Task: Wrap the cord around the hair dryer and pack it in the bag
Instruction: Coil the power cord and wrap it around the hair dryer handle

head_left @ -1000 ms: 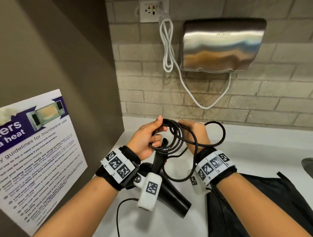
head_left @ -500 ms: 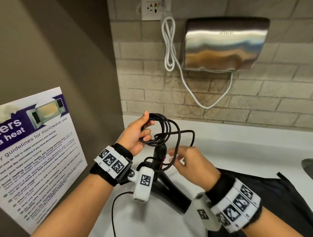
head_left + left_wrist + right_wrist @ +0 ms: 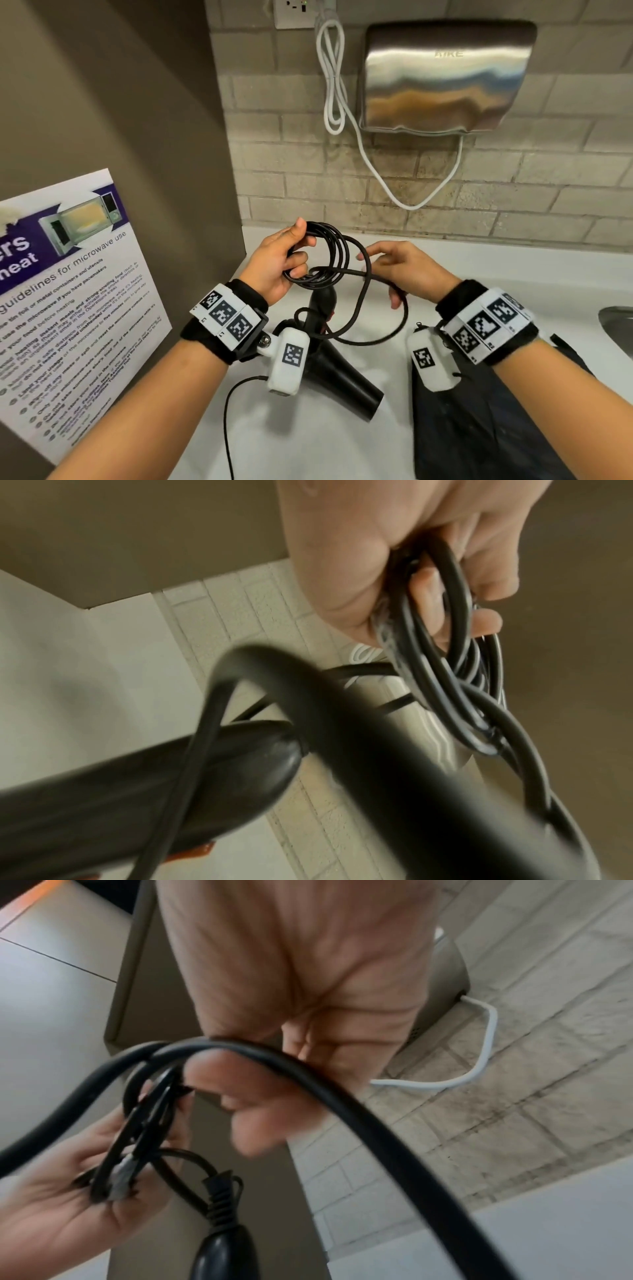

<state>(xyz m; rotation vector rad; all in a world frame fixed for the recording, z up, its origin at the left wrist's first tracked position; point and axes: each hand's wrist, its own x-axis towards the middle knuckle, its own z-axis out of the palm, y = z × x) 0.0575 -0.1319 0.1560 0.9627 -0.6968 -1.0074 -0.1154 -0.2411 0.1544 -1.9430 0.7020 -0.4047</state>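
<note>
- Left hand: fingers and thumb curled round a bundle of coiled loops of thin black rubber cord, held above the counter; thumb on top of the loops, fingertips wrapped under them.
- Right hand: lightly closed on a single loose run of the same cord, which passes over a bent finger; remaining fingers half spread and reaching toward the coil, thumb low.
- Loose run of cord: crosses from the coil to the right hand, then sags in one wide loop down to the base of the handle.
- Black plastic hair dryer: on the white counter below the hands, handle pointing up toward the coil, barrel aimed toward the viewer and to the right.
- Cord joins handle end through a ribbed strain relief.
- Flat black fabric bag: lying on the counter just right of the dryer, under the right wrist; contents and opening cannot be told.
- Behind: steel wall-mounted hand dryer with white cable on a grey brick wall.
- At left: printed microwave-guidelines poster.
</note>
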